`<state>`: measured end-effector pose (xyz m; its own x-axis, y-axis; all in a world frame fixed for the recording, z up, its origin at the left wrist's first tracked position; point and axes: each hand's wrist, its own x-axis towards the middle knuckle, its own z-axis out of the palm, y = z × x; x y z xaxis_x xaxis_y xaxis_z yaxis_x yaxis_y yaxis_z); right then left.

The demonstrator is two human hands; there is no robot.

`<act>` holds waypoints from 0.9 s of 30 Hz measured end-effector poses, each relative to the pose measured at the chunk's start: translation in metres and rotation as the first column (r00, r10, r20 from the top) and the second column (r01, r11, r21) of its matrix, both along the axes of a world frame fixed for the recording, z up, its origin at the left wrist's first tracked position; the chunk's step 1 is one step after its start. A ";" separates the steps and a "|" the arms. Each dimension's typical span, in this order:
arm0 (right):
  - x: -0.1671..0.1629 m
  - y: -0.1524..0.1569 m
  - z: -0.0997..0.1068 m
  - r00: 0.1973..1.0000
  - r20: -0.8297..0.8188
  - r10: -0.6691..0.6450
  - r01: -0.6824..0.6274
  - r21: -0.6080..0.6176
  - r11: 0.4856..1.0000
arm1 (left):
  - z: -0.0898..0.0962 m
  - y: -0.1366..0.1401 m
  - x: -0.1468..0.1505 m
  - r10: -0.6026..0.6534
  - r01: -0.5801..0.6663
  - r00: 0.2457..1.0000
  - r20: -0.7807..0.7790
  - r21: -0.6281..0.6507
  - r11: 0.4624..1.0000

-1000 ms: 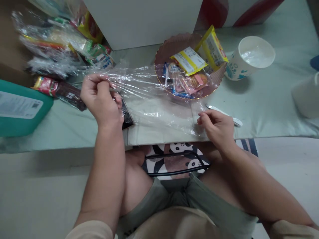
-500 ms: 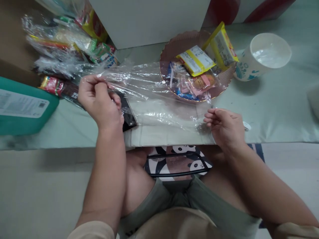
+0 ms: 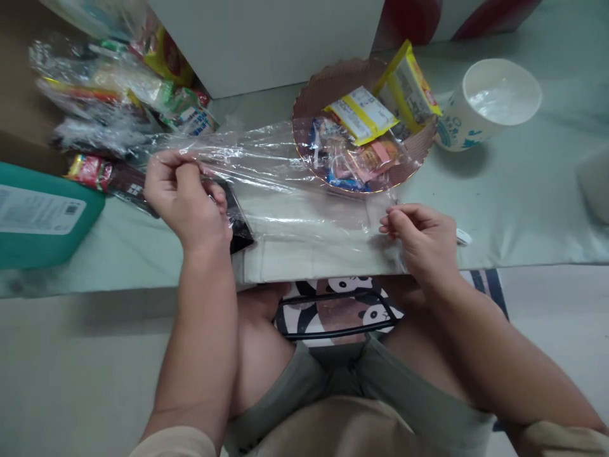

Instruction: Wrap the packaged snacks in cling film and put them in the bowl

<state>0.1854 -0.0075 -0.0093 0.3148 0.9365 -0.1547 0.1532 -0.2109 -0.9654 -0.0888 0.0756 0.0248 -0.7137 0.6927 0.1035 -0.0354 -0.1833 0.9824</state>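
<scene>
A thin sheet of clear plastic film (image 3: pixel 280 168) is stretched across the near part of the table. My left hand (image 3: pixel 183 203) pinches its left side, the fingers curled in. At the other end my right hand (image 3: pixel 425 244) is closed, thumb against forefinger, on the film's right edge. Beneath the film lies a pale flat surface, and a dark flat object (image 3: pixel 242 238) shows beside my left wrist, partly covered. Just behind the film, a pinkish ribbed bowl (image 3: pixel 311 92) with a gold rim holds several wrapped snacks, among them a yellow-and-white packet (image 3: pixel 364 115).
A paper cup (image 3: pixel 499 95) stands right of the bowl. Heaped snack packets (image 3: pixel 114 89) fill the back left, near a green container (image 3: pixel 42 216). A white box (image 3: pixel 276 38) rises behind. Below the table edge is a panda-print item (image 3: pixel 333 311).
My right thumb and forefinger have come together at the film's edge. The view has shifted slightly, so the table things appear further left. The film remains stretched between both hands.
</scene>
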 end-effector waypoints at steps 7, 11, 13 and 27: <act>0.005 0.004 -0.012 0.982 -0.184 -0.053 0.052 -0.012 0.999 | 0.000 -0.001 -0.001 0.011 -0.011 1.000 -0.001 -0.001 1.000; 0.005 0.009 -0.012 0.944 -0.321 -0.072 0.064 -0.036 0.997 | -0.001 0.000 -0.003 0.009 -0.009 1.000 0.020 0.006 1.000; 0.004 0.010 -0.011 0.923 -0.384 -0.033 0.007 -0.069 0.998 | -0.001 0.000 -0.003 -0.010 0.010 1.000 0.028 0.017 1.000; -0.002 0.009 -0.010 0.883 -0.469 -0.001 -0.010 -0.022 1.000 | -0.004 -0.002 -0.003 -0.042 0.041 0.999 0.020 0.049 0.998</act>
<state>0.1839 0.0018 -0.0192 0.1963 0.9321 -0.3045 -0.3152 -0.2341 -0.9197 -0.0918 0.0733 0.0213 -0.6870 0.7162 0.1225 -0.0649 -0.2283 0.9714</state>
